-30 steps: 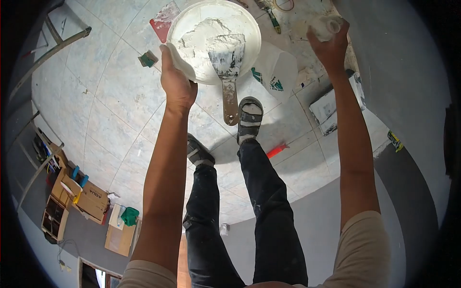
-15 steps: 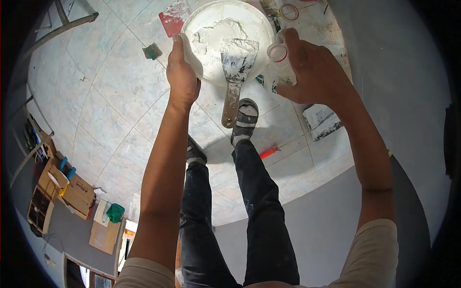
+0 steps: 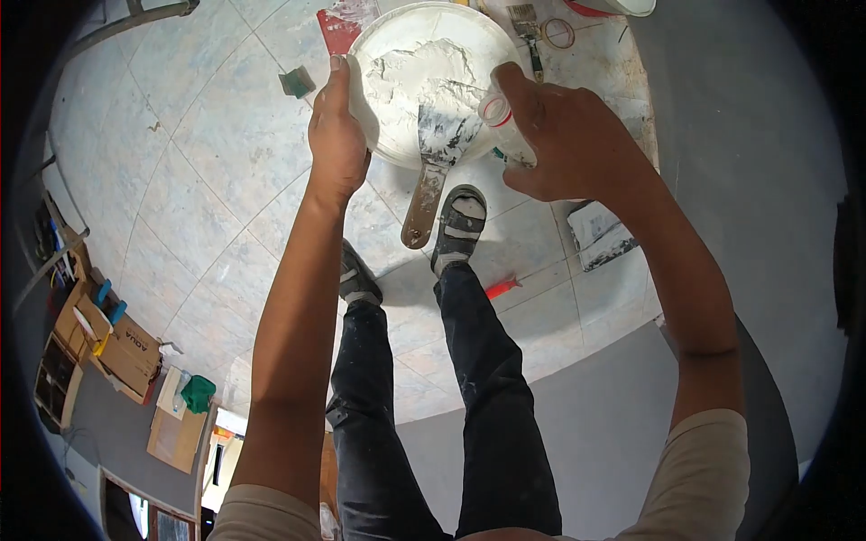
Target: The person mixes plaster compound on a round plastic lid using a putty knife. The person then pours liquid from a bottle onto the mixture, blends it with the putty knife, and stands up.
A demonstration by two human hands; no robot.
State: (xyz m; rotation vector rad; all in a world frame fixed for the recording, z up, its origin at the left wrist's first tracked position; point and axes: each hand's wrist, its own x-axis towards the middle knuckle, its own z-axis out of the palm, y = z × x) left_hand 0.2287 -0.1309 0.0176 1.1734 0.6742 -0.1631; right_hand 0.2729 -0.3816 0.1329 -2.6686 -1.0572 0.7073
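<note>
A round white bucket (image 3: 397, 29) holds a lumpy white paste or powder (image 3: 410, 77). My left hand (image 3: 339, 144) grips the bucket's left side, thumb up at the rim. In my right hand (image 3: 582, 135) is a clear plastic bottle (image 3: 512, 142), tilted so its uncapped mouth with a red ring points over the bucket's right edge. Whether liquid runs out I cannot tell. A putty knife (image 3: 437, 144) leans across the near rim, its smeared blade in the bucket and its brown handle hanging toward my feet.
Red scraper (image 3: 338, 34) and green sponge (image 3: 296, 83) lie left of the bucket; paintbrush (image 3: 528, 36) and tape roll (image 3: 558, 33) are beyond it. A white-smeared flat piece (image 3: 597, 236) and a red object (image 3: 502, 287) lie nearer. Cardboard boxes (image 3: 135, 352) stand far left.
My right hand has brought the bottle leftward, its mouth now over the bucket's edge. The putty knife's handle has swung slightly left. My left hand keeps its grip on the bucket.
</note>
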